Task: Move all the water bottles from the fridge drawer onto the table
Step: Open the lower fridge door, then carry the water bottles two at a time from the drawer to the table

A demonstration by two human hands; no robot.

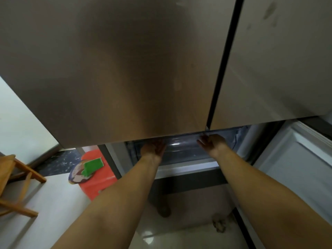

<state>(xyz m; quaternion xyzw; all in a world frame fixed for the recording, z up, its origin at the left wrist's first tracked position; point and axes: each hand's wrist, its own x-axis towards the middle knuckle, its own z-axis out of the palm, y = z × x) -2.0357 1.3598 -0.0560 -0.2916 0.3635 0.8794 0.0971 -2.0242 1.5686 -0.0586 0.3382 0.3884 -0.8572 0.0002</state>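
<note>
A clear plastic fridge drawer (pixel 181 150) shows below the closed brushed-metal upper fridge doors (pixel 125 69). Both my arms reach into the lower compartment. My left hand (pixel 153 148) rests against the drawer's left front, fingers hidden under the door's lower edge. My right hand (pixel 211 141) is on the drawer's upper right rim, fingers curled over it. No water bottles are visible; the drawer's inside is hidden by the door above. The table is out of view.
The lower right fridge door (pixel 296 168) stands swung open at the right. A red stool (pixel 98 177) carrying a plate and a green sponge (pixel 93 165) stands at the left. A wooden chair (pixel 14 184) is at the far left on a pale tiled floor.
</note>
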